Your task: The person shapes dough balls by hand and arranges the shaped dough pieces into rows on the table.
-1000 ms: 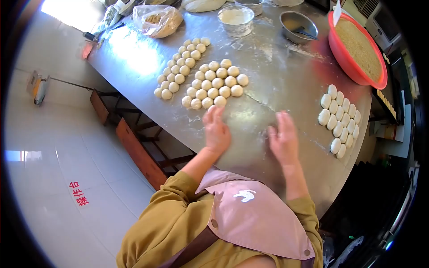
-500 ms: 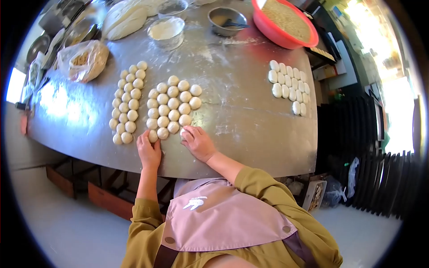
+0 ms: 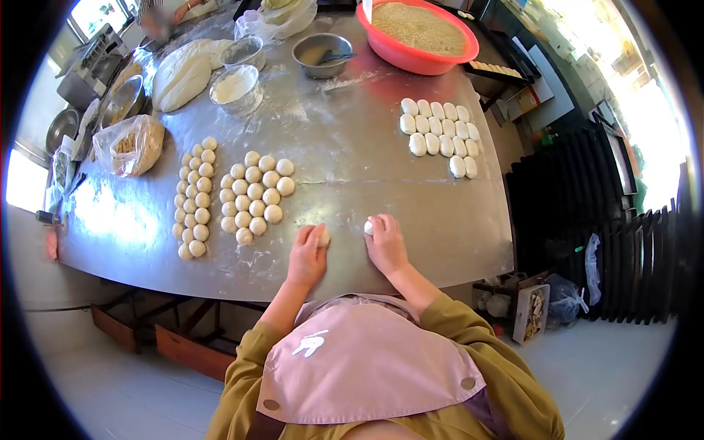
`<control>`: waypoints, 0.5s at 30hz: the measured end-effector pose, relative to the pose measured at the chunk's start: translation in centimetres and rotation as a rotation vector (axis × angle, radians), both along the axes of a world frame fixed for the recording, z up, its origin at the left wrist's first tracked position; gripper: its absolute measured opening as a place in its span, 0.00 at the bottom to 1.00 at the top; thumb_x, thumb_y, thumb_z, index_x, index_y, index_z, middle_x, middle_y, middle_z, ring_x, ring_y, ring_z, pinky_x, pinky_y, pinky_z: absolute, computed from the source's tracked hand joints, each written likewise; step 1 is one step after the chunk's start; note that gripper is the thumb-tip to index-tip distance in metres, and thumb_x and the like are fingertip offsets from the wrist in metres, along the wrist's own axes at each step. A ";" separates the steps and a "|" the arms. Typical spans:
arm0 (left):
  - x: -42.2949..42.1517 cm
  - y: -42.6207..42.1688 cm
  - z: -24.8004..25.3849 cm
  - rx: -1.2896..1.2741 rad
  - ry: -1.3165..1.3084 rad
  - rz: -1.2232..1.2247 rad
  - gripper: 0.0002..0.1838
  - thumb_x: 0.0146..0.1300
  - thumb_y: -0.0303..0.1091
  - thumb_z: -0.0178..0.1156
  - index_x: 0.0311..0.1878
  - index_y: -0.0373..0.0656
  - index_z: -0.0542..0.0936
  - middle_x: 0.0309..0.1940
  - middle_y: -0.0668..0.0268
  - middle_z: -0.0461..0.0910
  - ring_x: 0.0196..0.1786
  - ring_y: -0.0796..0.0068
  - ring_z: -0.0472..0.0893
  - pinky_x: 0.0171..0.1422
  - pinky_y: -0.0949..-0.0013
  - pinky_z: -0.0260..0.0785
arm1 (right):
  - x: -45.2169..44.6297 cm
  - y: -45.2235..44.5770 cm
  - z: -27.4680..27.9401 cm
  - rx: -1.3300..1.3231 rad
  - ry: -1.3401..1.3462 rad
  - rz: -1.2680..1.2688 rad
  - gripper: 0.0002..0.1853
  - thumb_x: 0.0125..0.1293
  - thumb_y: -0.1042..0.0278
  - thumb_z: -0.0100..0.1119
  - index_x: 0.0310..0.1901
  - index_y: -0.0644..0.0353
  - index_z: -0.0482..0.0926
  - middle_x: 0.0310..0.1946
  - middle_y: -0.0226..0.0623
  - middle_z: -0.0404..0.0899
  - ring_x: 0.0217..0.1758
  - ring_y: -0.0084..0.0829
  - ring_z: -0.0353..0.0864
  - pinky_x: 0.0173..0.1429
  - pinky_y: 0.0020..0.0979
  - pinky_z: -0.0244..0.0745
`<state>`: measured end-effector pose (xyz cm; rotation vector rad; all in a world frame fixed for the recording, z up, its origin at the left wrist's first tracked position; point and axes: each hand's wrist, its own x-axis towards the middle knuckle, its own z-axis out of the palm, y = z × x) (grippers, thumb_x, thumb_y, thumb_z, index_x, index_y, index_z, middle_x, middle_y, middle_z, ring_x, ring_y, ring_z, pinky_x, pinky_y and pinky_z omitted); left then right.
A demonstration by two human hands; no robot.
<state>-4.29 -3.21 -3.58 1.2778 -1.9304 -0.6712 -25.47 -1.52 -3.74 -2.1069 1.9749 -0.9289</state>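
My left hand point(image 3: 307, 258) rests low over the metal table, its fingers curled round a dough ball point(image 3: 324, 237) whose pale side shows at the fingertips. To its right, my right hand point(image 3: 386, 248) closes on another dough ball point(image 3: 368, 228), which peeks out at the left of the fingers. Left of my hands stand two groups of round dough balls: a nearer group point(image 3: 254, 191) and a narrow one point(image 3: 192, 198) farther left. Smoother oval dough pieces point(image 3: 435, 127) lie in rows at the right side of the table.
At the back are a red basin point(image 3: 422, 67) of crumbly filling, a steel bowl point(image 3: 321, 67) with a utensil, a flour tub point(image 3: 236, 95) and a big dough mass point(image 3: 180, 75). A plastic bag point(image 3: 130, 147) sits left. Another person's arm point(image 3: 189, 9) shows at the far left.
Both hands have moved right, away from the nearer group, each with a dough ball from its near edge. The camera view has shifted, and another person has come into view.
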 end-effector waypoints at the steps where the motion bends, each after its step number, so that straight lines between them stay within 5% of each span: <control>1: -0.8 0.1 -0.3 -0.015 -0.058 -0.002 0.25 0.53 0.26 0.67 0.56 0.39 0.77 0.51 0.52 0.76 0.54 0.47 0.76 0.61 0.55 0.70 | -0.5 0.4 0.3 0.020 -0.011 0.007 0.22 0.51 0.69 0.72 0.48 0.61 0.77 0.43 0.44 0.76 0.50 0.47 0.77 0.57 0.44 0.74; 7: -4.3 -0.5 -0.6 -0.008 -0.187 0.060 0.18 0.53 0.36 0.71 0.43 0.38 0.78 0.52 0.51 0.75 0.55 0.45 0.74 0.62 0.53 0.68 | -1.1 -0.8 0.4 -0.089 -0.107 -0.037 0.18 0.54 0.67 0.72 0.45 0.60 0.78 0.45 0.43 0.77 0.51 0.47 0.77 0.57 0.45 0.74; 12: -5.7 -1.8 -4.2 -0.113 -0.065 0.097 0.04 0.61 0.22 0.59 0.39 0.38 0.79 0.40 0.52 0.80 0.55 0.43 0.79 0.61 0.52 0.71 | -0.3 -1.4 -3.8 -0.057 -0.321 0.146 0.12 0.60 0.73 0.65 0.45 0.64 0.77 0.45 0.48 0.78 0.52 0.50 0.78 0.57 0.42 0.75; 15: -5.9 -1.9 -3.5 -0.116 0.077 0.125 0.05 0.62 0.23 0.58 0.41 0.38 0.79 0.43 0.51 0.80 0.57 0.42 0.77 0.63 0.51 0.71 | -0.4 -1.7 -3.6 -0.187 -0.405 0.089 0.11 0.61 0.78 0.59 0.46 0.67 0.77 0.45 0.50 0.77 0.52 0.51 0.78 0.57 0.41 0.76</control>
